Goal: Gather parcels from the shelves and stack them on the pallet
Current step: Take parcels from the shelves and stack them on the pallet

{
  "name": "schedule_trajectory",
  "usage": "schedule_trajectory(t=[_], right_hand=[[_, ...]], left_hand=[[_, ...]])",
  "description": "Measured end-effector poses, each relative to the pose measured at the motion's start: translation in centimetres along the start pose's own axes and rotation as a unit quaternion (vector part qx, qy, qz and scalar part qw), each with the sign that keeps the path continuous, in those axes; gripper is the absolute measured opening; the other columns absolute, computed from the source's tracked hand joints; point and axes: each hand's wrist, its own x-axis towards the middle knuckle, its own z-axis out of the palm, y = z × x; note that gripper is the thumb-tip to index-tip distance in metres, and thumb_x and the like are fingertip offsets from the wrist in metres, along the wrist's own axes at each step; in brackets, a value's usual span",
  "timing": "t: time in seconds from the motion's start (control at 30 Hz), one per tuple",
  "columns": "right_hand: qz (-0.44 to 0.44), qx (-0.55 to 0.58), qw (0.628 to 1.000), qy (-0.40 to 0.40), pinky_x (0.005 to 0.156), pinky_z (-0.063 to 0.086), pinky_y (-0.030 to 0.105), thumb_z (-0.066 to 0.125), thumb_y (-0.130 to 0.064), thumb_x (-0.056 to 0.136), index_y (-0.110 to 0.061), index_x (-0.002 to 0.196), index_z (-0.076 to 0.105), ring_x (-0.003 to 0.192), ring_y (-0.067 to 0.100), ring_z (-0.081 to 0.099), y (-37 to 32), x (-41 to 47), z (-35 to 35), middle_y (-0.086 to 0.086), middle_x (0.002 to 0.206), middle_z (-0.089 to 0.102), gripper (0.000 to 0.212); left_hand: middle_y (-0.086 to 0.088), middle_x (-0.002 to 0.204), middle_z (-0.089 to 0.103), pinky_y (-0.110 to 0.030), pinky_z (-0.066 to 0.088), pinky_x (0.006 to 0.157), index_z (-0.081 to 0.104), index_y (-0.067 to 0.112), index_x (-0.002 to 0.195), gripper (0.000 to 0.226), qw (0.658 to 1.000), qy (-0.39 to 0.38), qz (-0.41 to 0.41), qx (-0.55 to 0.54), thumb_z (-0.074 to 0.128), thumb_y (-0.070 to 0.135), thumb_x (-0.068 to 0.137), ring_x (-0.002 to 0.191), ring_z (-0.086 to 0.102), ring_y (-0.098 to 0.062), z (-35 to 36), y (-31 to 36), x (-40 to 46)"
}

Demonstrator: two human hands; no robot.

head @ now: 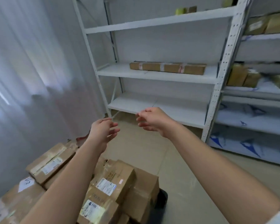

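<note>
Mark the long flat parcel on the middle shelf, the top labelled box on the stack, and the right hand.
long flat parcel (167, 68): head view, front face near its middle.
top labelled box (115, 178): head view, its top face.
right hand (152, 118): head view, back of the hand.

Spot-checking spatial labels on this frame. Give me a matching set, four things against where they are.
Things:
1. long flat brown cardboard parcel
2. stack of brown cardboard boxes with white labels
3. yellow-green item
4. hands, left and right

Places:
A. top shelf of the white rack
B. raised, holding nothing
C. middle shelf of the white rack
D. low, lower left, under the left forearm

Pairs: 1-C, 2-D, 3-A, 4-B
</note>
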Motion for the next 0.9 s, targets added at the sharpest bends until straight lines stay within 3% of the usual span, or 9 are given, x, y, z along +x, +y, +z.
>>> schedule_trajectory(t=[0.1,0.23,0.43,0.67,0.9], right_hand=[[-0.043,0.050,0.994,0.086,0.053,0.043,0.018,0.046,-0.022,0.103,-0.011,0.087,0.061,0.062,0.015,0.057,-1.6,-0.6,-8.5,0.006,0.083,0.063,0.024],[-0.092,0.057,0.977,0.184,0.056,0.044,0.019,0.043,-0.028,0.103,-0.011,0.088,0.066,0.061,0.011,0.061,-2.5,-2.1,-19.9,0.003,0.079,0.070,0.032],[-0.131,0.067,0.934,0.325,0.058,0.042,0.024,0.043,-0.028,0.103,-0.013,0.075,0.062,0.056,0.010,0.056,-2.5,-4.3,-37.1,0.001,0.065,0.064,0.037],[-0.130,0.096,0.899,0.407,0.053,0.043,0.020,0.044,-0.027,0.103,-0.010,0.075,0.062,0.053,0.010,0.054,-1.4,-5.4,-51.2,0.002,0.063,0.062,0.037],[-0.139,0.096,0.875,0.454,0.050,0.043,0.017,0.045,-0.027,0.104,-0.009,0.077,0.063,0.050,0.008,0.053,-1.3,-1.2,-62.7,0.001,0.061,0.063,0.037]], left_hand=[[-0.011,0.098,0.066,-0.037,0.054,0.084,0.055,0.008,0.119,0.024,0.997,-0.064,0.037,-0.015,0.044,0.002,0.098,0.074,0.064,-0.023,8.9,2.9,-0.9],[-0.011,0.099,0.067,-0.032,0.053,0.075,0.058,0.009,0.111,0.021,0.987,-0.147,0.051,-0.040,0.042,0.002,0.098,0.080,0.066,-0.024,21.2,5.5,-2.3],[-0.009,0.100,0.069,-0.030,0.054,0.070,0.061,0.010,0.112,0.020,0.950,-0.307,0.010,-0.049,0.046,0.008,0.099,0.080,0.068,-0.021,39.4,7.2,-5.4],[-0.008,0.092,0.070,-0.031,0.055,0.070,0.063,0.010,0.109,0.021,0.924,-0.382,0.021,-0.017,0.048,0.004,0.096,0.076,0.069,-0.020,54.7,8.5,-7.5],[-0.007,0.086,0.071,-0.031,0.056,0.074,0.062,0.009,0.112,0.023,0.901,-0.432,0.051,-0.005,0.047,0.001,0.097,0.071,0.065,-0.018,68.6,10.6,-4.6]])
